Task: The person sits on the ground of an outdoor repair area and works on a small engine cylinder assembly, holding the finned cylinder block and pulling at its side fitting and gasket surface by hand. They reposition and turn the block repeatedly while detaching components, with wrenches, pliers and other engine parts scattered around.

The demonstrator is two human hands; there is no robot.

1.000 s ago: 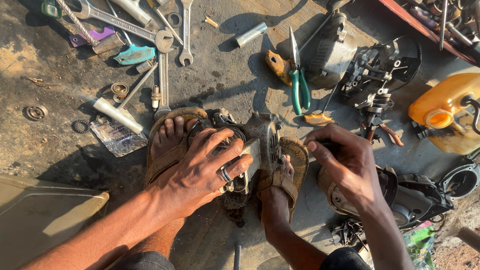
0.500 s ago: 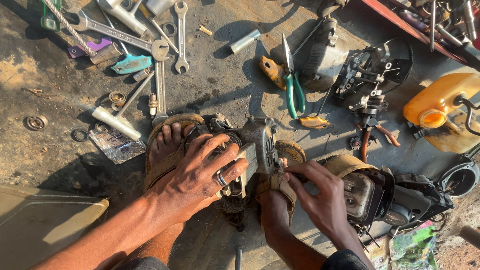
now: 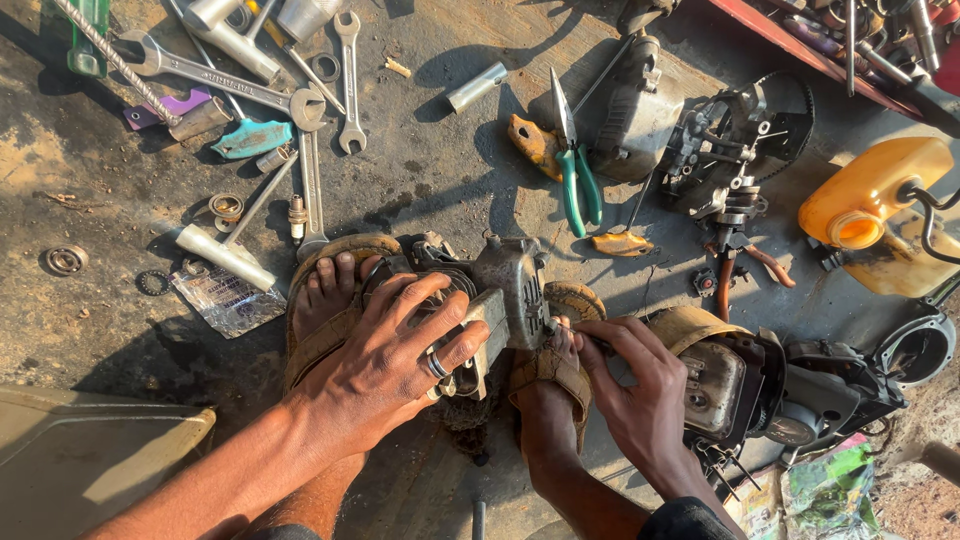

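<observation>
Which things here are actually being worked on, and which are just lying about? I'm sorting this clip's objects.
In hand:
- left hand pressing on the grey engine part
- right hand pinching at that part's side; any tool in its fingers is too small to tell

Lying about:
- green-handled pliers
- spanners
- yellow fuel tank
- metal sleeve
- bearing ring

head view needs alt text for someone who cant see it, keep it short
A left hand presses on a small grimy engine part braced between two sandalled feet, while the right hand works at its side. Spanners, green-handled pliers, a yellow fuel tank and other engine parts lie on the oily ground.
</observation>
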